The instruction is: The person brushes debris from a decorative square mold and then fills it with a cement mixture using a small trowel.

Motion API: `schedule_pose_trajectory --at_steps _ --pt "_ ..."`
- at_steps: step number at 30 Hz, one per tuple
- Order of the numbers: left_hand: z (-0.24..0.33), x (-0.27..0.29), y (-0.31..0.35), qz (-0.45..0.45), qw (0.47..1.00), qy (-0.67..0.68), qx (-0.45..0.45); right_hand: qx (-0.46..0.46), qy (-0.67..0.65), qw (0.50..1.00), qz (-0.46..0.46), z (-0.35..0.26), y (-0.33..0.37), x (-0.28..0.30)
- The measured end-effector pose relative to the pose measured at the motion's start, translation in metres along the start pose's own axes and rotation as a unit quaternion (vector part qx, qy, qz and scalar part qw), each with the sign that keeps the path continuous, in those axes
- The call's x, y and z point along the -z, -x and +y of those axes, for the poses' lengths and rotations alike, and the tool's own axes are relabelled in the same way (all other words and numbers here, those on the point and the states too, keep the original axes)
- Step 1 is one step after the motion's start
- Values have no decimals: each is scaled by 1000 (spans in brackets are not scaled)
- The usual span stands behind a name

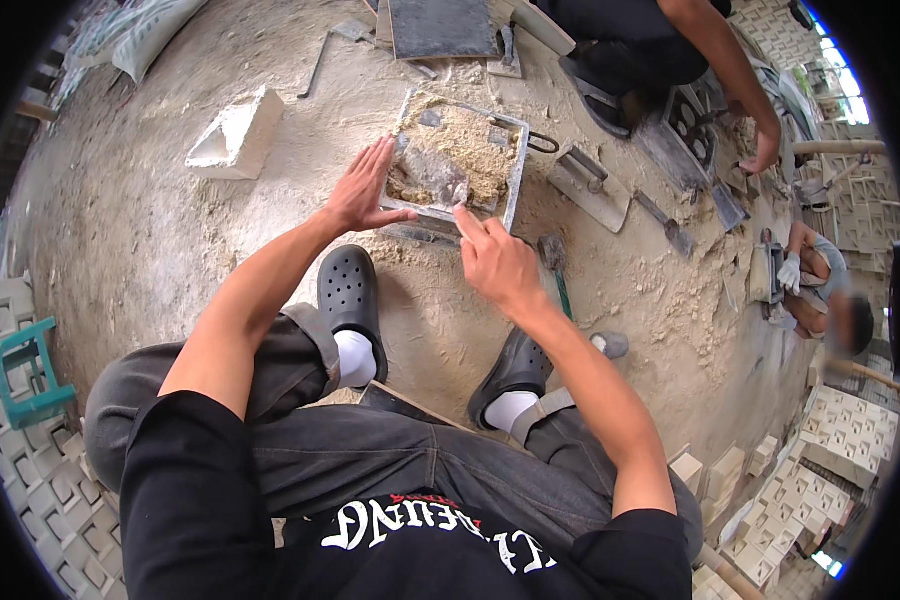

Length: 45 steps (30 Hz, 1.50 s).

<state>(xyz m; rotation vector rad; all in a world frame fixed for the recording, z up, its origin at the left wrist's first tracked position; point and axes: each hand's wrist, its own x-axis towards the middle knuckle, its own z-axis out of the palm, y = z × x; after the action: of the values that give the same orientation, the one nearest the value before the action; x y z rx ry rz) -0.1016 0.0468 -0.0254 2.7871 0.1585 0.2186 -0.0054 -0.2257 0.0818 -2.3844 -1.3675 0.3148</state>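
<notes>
Head view: at the upper centre of the frame, a shallow metal mould (518,178) sits on the dusty floor (670,380), holding crumbly tan mix (475,150). My left hand (363,190) is flat and unclenched, fingers spread along the mould's left edge. My right hand (495,258) points its index finger at the near edge, other fingers curled; I cannot tell whether they grip anything. Right of the mould lies a flat trowel (598,202).

A masonry workshop: stacks of pale blocks (852,428), sandy-filled frame (519,175), trowel (604,208), dusty ground (670,330).
</notes>
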Motion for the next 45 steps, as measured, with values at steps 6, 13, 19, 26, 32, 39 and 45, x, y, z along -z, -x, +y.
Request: schedule_pose_trajectory --at_steps 6,13,19,26,32,39,45 --pt "24 -7 -24 -12 997 -32 69 -14 3 1000 6 13 -16 6" --pt "57 -15 -44 -10 982 -77 171 -26 25 999 -9 14 -26 15" --pt "62 -16 -47 -16 981 -85 173 -43 42 998 -22 26 -45 23" --pt "62 -13 -38 6 994 -104 17 -16 -23 1000 13 73 -56 36" --pt "60 -9 -18 2 951 30 -307 21 17 1000 -10 69 -9 62" --pt "29 -5 -15 71 968 17 -239 96 98 991 -5 69 20 40" --pt "25 -9 -39 93 996 -8 -12 61 97 993 3 64 8 42"
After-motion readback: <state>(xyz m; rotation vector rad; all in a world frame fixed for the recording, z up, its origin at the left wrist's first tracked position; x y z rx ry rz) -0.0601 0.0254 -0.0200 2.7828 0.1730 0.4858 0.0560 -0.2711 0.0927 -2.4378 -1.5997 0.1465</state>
